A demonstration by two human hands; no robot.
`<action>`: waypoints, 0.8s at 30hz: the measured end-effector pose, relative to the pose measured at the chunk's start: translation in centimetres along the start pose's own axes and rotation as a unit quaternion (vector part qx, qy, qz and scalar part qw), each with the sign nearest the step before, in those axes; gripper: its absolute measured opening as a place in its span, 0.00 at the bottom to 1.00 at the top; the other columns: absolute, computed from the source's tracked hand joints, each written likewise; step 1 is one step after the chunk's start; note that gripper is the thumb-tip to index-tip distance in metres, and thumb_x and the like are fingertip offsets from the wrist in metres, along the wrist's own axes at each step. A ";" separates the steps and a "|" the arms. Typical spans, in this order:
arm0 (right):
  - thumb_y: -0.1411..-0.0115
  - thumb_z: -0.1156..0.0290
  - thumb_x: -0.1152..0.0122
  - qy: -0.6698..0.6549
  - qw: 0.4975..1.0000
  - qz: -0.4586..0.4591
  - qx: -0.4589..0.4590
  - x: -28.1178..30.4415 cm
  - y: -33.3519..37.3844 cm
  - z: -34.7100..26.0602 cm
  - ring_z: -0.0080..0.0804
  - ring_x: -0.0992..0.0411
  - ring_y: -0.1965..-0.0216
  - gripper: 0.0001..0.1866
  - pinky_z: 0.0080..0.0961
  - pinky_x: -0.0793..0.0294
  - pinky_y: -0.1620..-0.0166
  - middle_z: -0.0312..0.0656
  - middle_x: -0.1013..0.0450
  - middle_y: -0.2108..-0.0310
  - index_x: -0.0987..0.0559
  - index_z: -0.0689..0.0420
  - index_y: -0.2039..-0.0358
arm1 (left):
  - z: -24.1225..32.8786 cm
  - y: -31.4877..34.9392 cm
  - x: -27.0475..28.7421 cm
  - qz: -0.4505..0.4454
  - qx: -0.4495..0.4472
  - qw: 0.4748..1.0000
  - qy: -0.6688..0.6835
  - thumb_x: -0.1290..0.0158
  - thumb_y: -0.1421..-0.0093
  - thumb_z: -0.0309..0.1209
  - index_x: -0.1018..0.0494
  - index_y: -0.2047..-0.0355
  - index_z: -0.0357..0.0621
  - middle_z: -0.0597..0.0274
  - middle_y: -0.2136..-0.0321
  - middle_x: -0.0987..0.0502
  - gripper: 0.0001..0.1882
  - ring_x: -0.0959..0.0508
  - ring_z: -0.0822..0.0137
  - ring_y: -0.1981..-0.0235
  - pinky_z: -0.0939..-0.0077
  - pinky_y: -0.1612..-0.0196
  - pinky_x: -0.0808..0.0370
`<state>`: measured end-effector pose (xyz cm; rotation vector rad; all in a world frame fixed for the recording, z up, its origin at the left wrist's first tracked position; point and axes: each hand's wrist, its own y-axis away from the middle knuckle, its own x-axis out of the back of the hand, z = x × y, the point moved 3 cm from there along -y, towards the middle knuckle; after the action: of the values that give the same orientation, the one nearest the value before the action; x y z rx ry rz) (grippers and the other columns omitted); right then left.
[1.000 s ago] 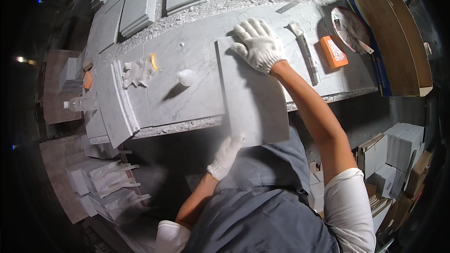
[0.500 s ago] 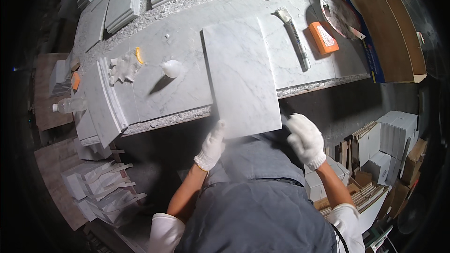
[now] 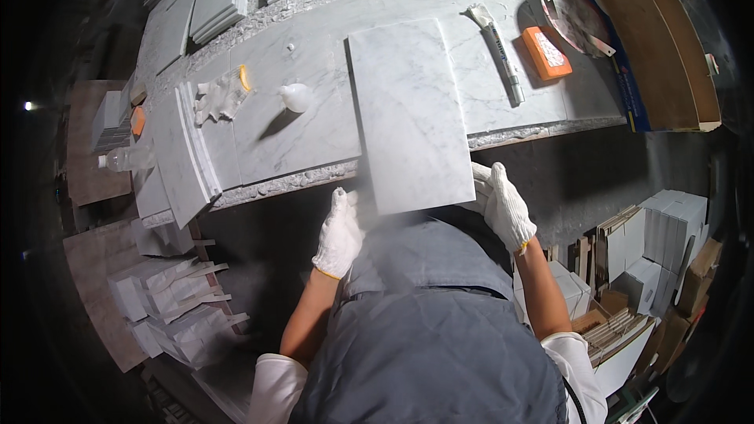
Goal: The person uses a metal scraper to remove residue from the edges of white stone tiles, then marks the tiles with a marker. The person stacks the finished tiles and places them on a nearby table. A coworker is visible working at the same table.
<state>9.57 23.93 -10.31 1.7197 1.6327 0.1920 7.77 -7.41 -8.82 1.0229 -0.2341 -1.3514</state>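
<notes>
A pale grey-veined marble tile (image 3: 412, 110) lies on the stone-topped bench, its near end jutting over the front edge towards me. My left hand (image 3: 338, 234), in a white knitted glove, is held beside the tile's near left corner, its fingers stretched out and a small gap between. On the other side my right hand (image 3: 506, 208), gloved alike, has its fingers extended against the tile's right edge near the corner. Some of those fingertips are hidden under the tile. Neither hand is closed around it.
Left on the bench are a small white bottle (image 3: 295, 97), a crumpled glove (image 3: 221, 99) and leaning tiles (image 3: 184, 161). Right are a marker-like tube (image 3: 499, 59), an orange block (image 3: 546, 53), a round dusty dish (image 3: 572, 20) and an open cardboard box (image 3: 652, 47). White cartons (image 3: 667, 228) stand below right.
My left hand has moved off the tile's near left corner, slightly left. My right hand has come up and in to the tile's right edge. The view has shifted slightly.
</notes>
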 end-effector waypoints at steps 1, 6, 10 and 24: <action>0.26 0.38 0.61 0.005 0.999 -0.032 -0.002 -0.4 -0.5 -0.2 0.41 0.29 0.38 0.40 0.40 0.29 0.36 0.52 0.29 0.38 0.33 0.64 0.33 | 0.2 0.4 0.1 -0.003 -0.004 1.000 -0.004 0.56 0.28 0.58 0.35 0.38 0.36 0.51 0.39 0.31 0.36 0.30 0.58 0.39 0.58 0.35 0.36; 0.28 0.46 0.57 0.067 0.995 -0.070 0.031 -1.4 -1.3 -0.2 0.42 0.28 0.45 0.34 0.40 0.28 0.43 0.50 0.29 0.45 0.33 0.64 0.37 | 0.2 1.3 2.0 -0.004 -0.003 1.000 -0.015 0.57 0.27 0.58 0.32 0.43 0.37 0.52 0.50 0.25 0.33 0.25 0.59 0.48 0.57 0.42 0.30; 0.30 0.58 0.51 0.132 0.986 -0.058 0.084 -1.3 -1.5 0.0 0.43 0.28 0.54 0.25 0.37 0.27 0.51 0.49 0.29 0.54 0.34 0.64 0.42 | 0.3 0.9 4.0 -0.034 -0.015 0.999 -0.005 0.55 0.27 0.56 0.30 0.45 0.36 0.53 0.57 0.21 0.31 0.21 0.59 0.55 0.60 0.47 0.26; 0.32 0.74 0.50 0.415 0.847 0.033 0.331 -3.4 -1.5 -2.2 0.50 0.30 0.65 0.05 0.40 0.28 0.60 0.49 0.30 0.67 0.27 0.62 0.60 | 4.8 2.1 -5.1 0.047 -0.224 0.850 -0.475 0.47 0.31 0.52 0.21 0.54 0.36 0.54 0.64 0.17 0.27 0.20 0.65 0.60 0.68 0.51 0.26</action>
<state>6.56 21.57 -8.36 2.4141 2.4698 0.5097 4.67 -5.45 -2.53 -0.1162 -0.6549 -1.6290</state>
